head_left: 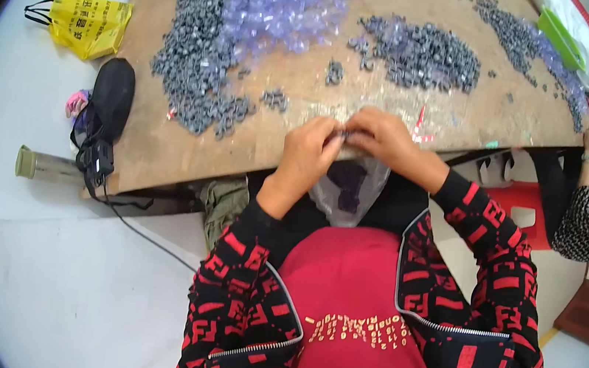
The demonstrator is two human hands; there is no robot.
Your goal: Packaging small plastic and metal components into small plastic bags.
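Both my hands meet just over the near edge of the table. My left hand point(310, 147) is closed in a pinch, and the fingers of my right hand point(382, 137) are bent in against it. Between the fingertips is a small dark grey piece point(341, 135), mostly covered, so its exact form cannot be made out. Below the hands, at my lap, hangs a clear plastic bag point(374, 187) with dark contents. Beyond the hands lie a small cluster of grey plastic parts point(334, 73) and a larger heap of them point(430, 57).
At the left, a big grey pile point(188, 58) adjoins clear violet-tinted plastic pieces point(280, 7). More parts and a green scoop-like tray point(560, 39) lie far right, near another person's arm point(588, 156). A black case point(111, 96) and bottle point(51, 167) sit by the left edge.
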